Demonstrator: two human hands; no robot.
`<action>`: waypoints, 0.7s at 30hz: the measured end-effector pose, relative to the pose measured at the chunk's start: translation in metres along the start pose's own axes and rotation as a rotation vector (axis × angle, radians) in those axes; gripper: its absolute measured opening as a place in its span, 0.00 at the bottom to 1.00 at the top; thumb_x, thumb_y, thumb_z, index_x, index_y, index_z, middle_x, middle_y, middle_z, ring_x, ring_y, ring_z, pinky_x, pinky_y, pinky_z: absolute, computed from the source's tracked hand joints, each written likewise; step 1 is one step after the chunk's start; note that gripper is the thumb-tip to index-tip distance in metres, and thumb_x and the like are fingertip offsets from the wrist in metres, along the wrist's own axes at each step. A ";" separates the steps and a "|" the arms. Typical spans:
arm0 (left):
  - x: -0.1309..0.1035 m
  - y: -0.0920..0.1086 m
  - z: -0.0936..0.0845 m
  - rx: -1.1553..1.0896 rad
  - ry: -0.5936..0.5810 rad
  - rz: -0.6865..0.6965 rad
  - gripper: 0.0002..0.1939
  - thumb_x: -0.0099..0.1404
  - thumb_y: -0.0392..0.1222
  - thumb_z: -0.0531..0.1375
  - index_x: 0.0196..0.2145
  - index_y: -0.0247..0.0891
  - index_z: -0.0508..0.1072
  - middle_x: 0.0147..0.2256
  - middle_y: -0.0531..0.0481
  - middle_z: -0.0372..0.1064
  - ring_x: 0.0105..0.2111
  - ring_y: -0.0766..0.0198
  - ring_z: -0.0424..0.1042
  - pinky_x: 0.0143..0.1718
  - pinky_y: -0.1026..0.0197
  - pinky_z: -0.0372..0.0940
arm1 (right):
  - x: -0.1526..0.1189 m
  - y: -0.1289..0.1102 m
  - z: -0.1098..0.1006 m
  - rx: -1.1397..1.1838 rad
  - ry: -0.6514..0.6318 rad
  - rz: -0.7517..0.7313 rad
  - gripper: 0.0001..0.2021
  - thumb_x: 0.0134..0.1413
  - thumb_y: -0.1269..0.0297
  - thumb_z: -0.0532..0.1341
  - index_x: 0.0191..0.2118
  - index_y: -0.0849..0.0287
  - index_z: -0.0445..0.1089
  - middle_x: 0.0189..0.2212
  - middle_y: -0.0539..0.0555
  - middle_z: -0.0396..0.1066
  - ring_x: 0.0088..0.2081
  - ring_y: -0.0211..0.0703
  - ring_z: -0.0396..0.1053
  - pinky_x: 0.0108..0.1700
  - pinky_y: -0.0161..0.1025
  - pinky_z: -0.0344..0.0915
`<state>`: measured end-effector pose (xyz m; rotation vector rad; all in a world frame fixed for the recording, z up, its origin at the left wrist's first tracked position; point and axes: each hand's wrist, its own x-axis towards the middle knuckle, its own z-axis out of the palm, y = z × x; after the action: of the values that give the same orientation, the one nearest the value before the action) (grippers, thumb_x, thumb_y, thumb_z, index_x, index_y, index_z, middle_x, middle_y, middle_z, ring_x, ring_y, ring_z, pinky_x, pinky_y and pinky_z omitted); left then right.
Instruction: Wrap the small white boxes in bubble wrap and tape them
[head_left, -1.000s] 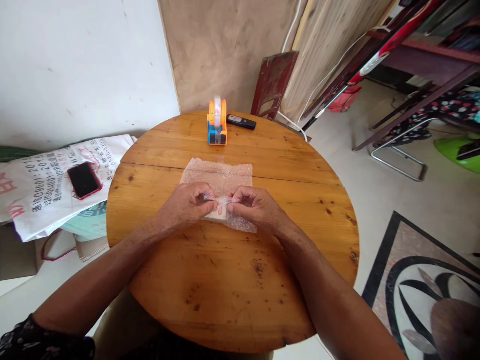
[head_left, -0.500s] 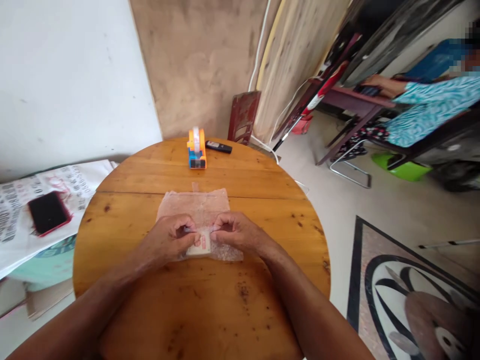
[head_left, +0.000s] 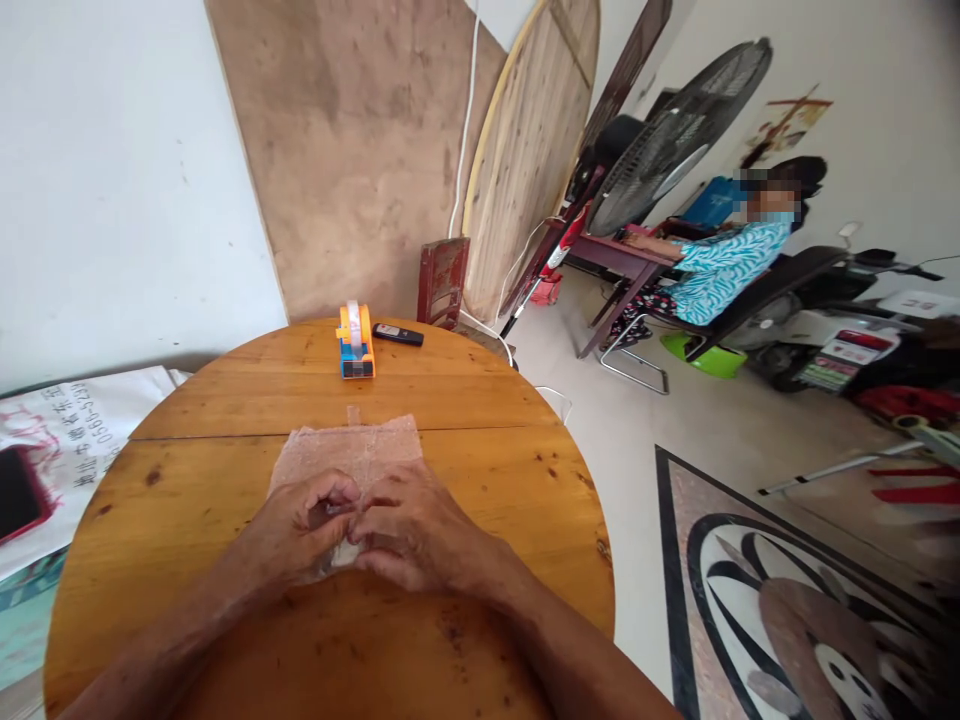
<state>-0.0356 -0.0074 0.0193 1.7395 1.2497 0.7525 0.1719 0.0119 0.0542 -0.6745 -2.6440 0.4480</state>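
Observation:
My left hand (head_left: 300,525) and my right hand (head_left: 409,530) meet over a small white packet (head_left: 343,553) wrapped in the near end of a sheet of pinkish bubble wrap (head_left: 349,450) on the round wooden table (head_left: 465,450). Both hands have their fingers curled down on the wrapped packet, and most of it is hidden under them. The far part of the bubble wrap lies flat on the table beyond my fingers.
An orange and blue tape dispenser (head_left: 355,341) and a black remote (head_left: 398,334) sit at the table's far edge. A printed sack (head_left: 60,440) with a phone (head_left: 16,493) lies left. A red stool (head_left: 442,282), a fan (head_left: 675,130) and a seated person (head_left: 724,265) are beyond.
The camera has swung up and to the right, bringing the fan and the seated person into view. My hands have drawn closer together over the packet, covering more of it.

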 end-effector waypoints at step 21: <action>-0.024 -0.035 -0.029 0.199 0.070 -0.172 0.24 0.58 0.60 0.59 0.47 0.45 0.74 0.41 0.48 0.79 0.43 0.50 0.78 0.43 0.55 0.73 | -0.002 0.010 0.008 -0.089 -0.079 -0.003 0.11 0.57 0.54 0.65 0.42 0.53 0.75 0.44 0.50 0.75 0.48 0.41 0.69 0.51 0.41 0.57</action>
<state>-0.0834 -0.0168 0.0017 1.7466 1.5447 0.6100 0.1738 0.0172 0.0426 -0.6928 -2.7532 0.3653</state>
